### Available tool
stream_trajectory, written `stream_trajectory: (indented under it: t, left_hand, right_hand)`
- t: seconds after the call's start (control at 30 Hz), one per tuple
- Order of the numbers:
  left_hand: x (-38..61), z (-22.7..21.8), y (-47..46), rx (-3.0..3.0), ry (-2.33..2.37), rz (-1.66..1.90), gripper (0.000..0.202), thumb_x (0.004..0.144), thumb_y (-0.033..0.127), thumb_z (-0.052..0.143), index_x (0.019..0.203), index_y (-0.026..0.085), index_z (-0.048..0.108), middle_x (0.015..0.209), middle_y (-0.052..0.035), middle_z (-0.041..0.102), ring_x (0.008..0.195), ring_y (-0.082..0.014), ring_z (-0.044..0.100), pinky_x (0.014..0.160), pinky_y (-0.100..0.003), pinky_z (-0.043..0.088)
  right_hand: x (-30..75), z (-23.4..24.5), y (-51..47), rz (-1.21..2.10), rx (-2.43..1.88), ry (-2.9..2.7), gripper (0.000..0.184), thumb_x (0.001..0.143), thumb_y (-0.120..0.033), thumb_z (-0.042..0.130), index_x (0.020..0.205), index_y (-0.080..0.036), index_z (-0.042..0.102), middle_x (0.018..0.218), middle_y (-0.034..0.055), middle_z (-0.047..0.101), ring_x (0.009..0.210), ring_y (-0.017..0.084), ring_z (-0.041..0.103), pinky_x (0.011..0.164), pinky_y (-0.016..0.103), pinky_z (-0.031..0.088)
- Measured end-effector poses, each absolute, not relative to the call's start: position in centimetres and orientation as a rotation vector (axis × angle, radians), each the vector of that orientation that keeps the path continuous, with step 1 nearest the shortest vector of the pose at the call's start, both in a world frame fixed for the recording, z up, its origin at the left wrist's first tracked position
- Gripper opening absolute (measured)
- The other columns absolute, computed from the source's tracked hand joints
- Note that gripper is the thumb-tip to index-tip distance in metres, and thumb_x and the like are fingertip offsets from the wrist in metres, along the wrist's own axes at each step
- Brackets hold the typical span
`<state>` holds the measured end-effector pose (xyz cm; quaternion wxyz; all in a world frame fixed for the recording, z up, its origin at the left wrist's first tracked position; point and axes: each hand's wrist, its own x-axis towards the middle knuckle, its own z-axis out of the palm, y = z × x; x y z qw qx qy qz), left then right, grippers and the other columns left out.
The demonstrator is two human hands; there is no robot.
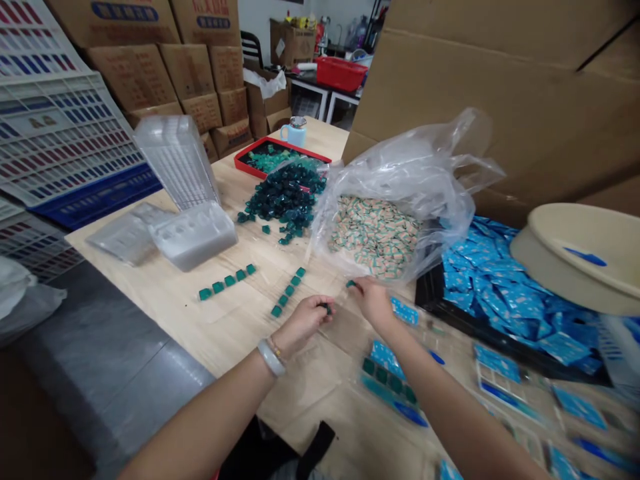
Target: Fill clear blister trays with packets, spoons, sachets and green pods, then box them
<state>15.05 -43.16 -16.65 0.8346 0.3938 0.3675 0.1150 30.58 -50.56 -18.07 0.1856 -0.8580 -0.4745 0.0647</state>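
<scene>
My left hand point(306, 321) is closed around a small dark green block point(326, 309) above the near middle of the table. Just to its right, my right hand point(374, 301) pinches another green block point(351, 284) at the fingertips, close to the clear bag's near edge. Two lines of similar blocks lie beyond my left hand: one row point(229, 281) farther left and a second row point(289, 291) nearer. Behind them is a heap of dark green blocks point(287, 193). Under my right forearm sits a pack point(387, 383) with several green blocks in a row; motion blurs it.
A clear bag point(435, 160) holds many small printed packets point(375, 233). Clear plastic trays point(193, 230) stand at left. Blue sachets point(500, 293) fill a black tray beside a cream basin point(580, 267). Farther back are a red tray point(243, 160) and a blue mug point(296, 135).
</scene>
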Motion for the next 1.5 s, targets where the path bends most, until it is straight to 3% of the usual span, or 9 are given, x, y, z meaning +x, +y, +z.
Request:
stream_trajectory:
  t: [0.1,0.3,0.4,0.5,0.7,0.83,1.07,1.33,1.5]
  left_hand:
    - [15.3,-17.5,-43.3,0.873,0.802,0.250,0.022,0.066,0.000,0.052,0.084,0.011,0.058,0.074,-0.0013,0.059,0.063,-0.0077,0.054,0.063,-0.021,0.042]
    - [15.3,-17.7,-42.9,0.782,0.771,0.265,0.025,0.060,0.017,0.071,0.079,0.012,0.057,0.072,-0.0008,0.059,0.063,-0.0100,0.058,0.058,-0.021,0.045]
    - [15.5,-17.4,-42.6,0.680,0.756,0.236,0.028,0.059,0.025,0.073,0.079,0.013,0.058,0.071,-0.0001,0.059,0.058,-0.0081,0.056,0.049,-0.017,0.043]
    - [16.1,-17.2,-42.7,0.597,0.691,0.184,0.026,0.060,0.029,0.072,0.076,0.012,0.060,0.067,0.0005,0.058,0.051,-0.0040,0.051,0.045,-0.014,0.038]
    - [16.5,-16.7,-43.5,0.747,0.647,0.007,0.027,0.060,0.026,0.071,0.080,0.010,0.064,0.073,-0.0037,0.062,0.053,-0.0042,0.051,0.042,-0.013,0.031]
    - [16.4,-15.9,-42.5,0.821,0.682,0.022,0.031,0.061,0.019,0.069,0.090,0.012,0.060,0.078,-0.0040,0.062,0.062,-0.0092,0.057,0.053,-0.018,0.042]
    - [16.7,-17.1,-31.2,1.668,1.040,0.607,0.025,0.072,0.021,0.054,0.094,0.010,0.059,0.081,-0.0055,0.062,0.069,-0.0120,0.057,0.064,-0.022,0.045]
    - [19.0,-19.6,-25.1,2.233,1.155,0.496,0.032,0.066,0.017,0.061,0.097,0.010,0.060,0.098,-0.0124,0.056,0.090,-0.0223,0.053,0.083,-0.032,0.040]
    - [19.5,-19.8,-25.9,2.348,1.151,0.438,0.020,0.073,0.017,0.053,0.088,0.011,0.062,0.094,-0.0137,0.056,0.096,-0.0259,0.050,0.088,-0.036,0.036]
  right_hand:
    - [30.8,-18.5,-49.7,0.213,-2.529,-1.448,0.019,0.078,-0.018,0.046,0.087,-0.015,0.063,0.087,0.0107,0.061,0.083,0.020,0.055,0.071,0.028,0.040]
    - [30.7,-17.7,-50.9,0.217,-2.416,-1.415,0.022,0.078,-0.020,0.047,0.095,-0.015,0.060,0.090,0.0112,0.060,0.086,0.021,0.054,0.075,0.032,0.041]
    - [29.3,-17.3,-51.6,0.403,-2.076,-1.314,0.026,0.079,-0.026,0.046,0.101,-0.017,0.056,0.085,0.0073,0.060,0.078,0.018,0.056,0.072,0.032,0.044]
    - [27.4,-17.6,-52.2,0.713,-1.765,-1.214,0.019,0.076,-0.029,0.051,0.091,-0.019,0.058,0.076,0.0027,0.060,0.067,0.014,0.056,0.064,0.028,0.046]
    - [26.5,-18.3,-54.3,0.761,-1.768,-1.144,0.022,0.075,-0.026,0.054,0.096,-0.018,0.055,0.084,0.0051,0.059,0.070,0.015,0.056,0.062,0.028,0.046]
    - [28.0,-18.4,-54.8,0.530,-1.960,-1.196,0.015,0.076,-0.025,0.052,0.087,-0.018,0.058,0.078,0.0046,0.057,0.072,0.016,0.055,0.067,0.030,0.045]
    - [29.3,-20.5,-51.8,0.309,-2.270,-1.385,0.019,0.078,-0.022,0.047,0.089,-0.016,0.060,0.085,0.0087,0.059,0.081,0.020,0.054,0.073,0.032,0.043]
    - [29.5,-20.3,-52.8,0.348,-2.293,-1.519,0.031,0.075,-0.017,0.044,0.105,-0.010,0.049,0.081,0.0084,0.057,0.072,0.018,0.054,0.066,0.030,0.044]
    - [29.8,-16.2,-48.3,0.046,-2.212,-1.606,0.024,0.081,-0.024,0.041,0.100,-0.014,0.052,0.081,0.0078,0.057,0.077,0.019,0.053,0.071,0.030,0.041]
